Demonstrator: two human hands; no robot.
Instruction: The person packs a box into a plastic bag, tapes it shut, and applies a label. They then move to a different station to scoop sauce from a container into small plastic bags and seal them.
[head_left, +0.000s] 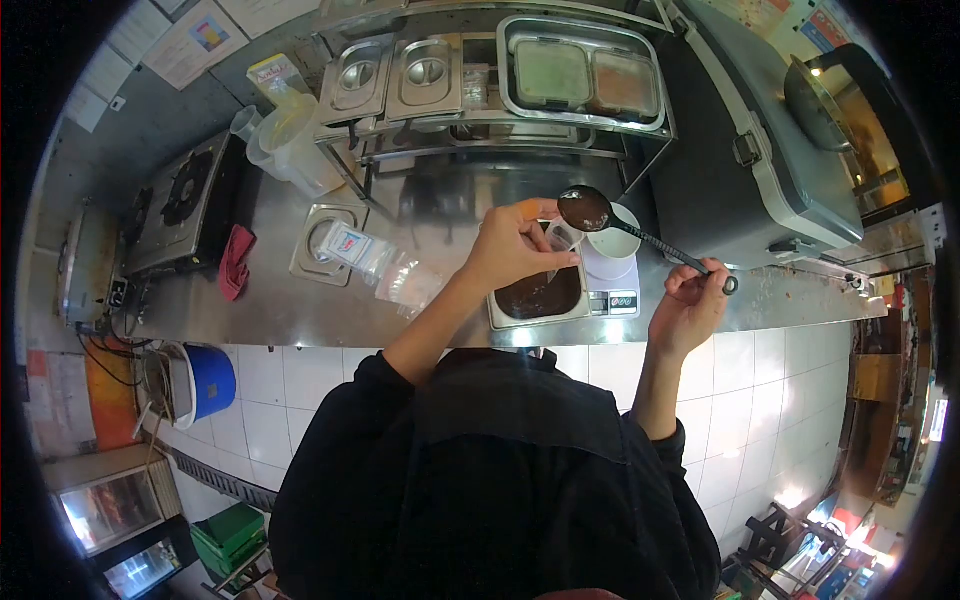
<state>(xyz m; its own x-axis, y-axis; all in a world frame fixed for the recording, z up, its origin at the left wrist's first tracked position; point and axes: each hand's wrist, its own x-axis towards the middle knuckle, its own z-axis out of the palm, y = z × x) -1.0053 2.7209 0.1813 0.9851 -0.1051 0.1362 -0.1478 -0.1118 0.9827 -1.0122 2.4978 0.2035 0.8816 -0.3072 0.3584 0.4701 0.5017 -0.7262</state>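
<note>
My right hand (690,305) grips the handle of a black ladle (650,240) near its end. The ladle's bowl is filled with dark brown sauce (583,209) and is above and beside my left hand (512,248). Between the fingers of my left hand is a small clear plastic cup (565,236), partly covered by the fingers and the ladle. Below sits a steel pan (540,322) with dark brown sauce in it. To its right, a white bowl (622,243) stands on a white kitchen scale (612,270), partly behind the ladle.
Clear plastic packaging (405,283) lies left of my forearm, near a steel lid (318,262). A red cloth (235,262) lies beside the gas stove (180,195). At the back, a steel rack (500,122) holds lidded pans. A large grey cooler box (725,170) stands right.
</note>
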